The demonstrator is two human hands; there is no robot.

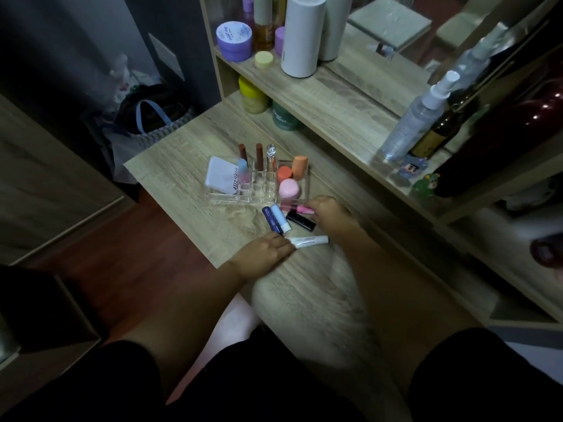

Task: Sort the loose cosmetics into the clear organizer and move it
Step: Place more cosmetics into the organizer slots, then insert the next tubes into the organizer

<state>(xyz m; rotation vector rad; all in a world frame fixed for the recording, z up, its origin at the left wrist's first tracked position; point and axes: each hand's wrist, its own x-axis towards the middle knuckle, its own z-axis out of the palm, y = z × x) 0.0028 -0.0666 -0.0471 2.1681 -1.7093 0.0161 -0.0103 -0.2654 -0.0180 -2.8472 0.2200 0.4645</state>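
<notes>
- organizer (259,197) mid-table, part filled; sticks upright in slots, sponges (292,170) and pink jar (289,187) in its tray, compact (221,175) leaning at its left
- loose tubes just in front: navy (272,220), pale blue (281,218), black (300,220), white (309,241); likely staged for slotting
- right hand (330,213) pinching pink tube (297,208) by organizer, fingers closed on it
- left hand (268,249) flat, open; fingertips touching white tube

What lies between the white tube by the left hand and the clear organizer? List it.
In the head view, between the white tube and the clear organizer lie a dark blue tube, a light blue tube and a black tube, loose on the table.
</notes>
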